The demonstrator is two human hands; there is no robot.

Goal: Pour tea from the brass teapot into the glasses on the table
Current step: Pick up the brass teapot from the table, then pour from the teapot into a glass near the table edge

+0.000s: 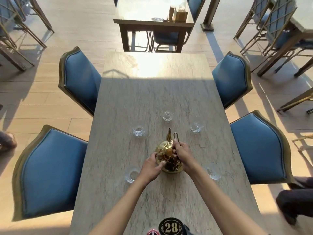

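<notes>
Glasses (pixel 168 115) empty — teapot (pixel 168 156) gripped.

Polished, mirror-bright brass teapot (pixel 167 156); clear cut-pattern glasses (pixel 138 131); matt, veined tabletop (pixel 135 99), possibly stone-look laminate; smooth blue leatherette chairs (pixel 81 82).

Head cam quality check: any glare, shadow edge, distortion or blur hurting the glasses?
Head view: sun glare washes out the far end of the table; a hard shadow edge crosses it, leaving teapot and glasses in shade. Wide-angle bends the chairs outward. The far-right glass looks smeared, low contrast.
</notes>
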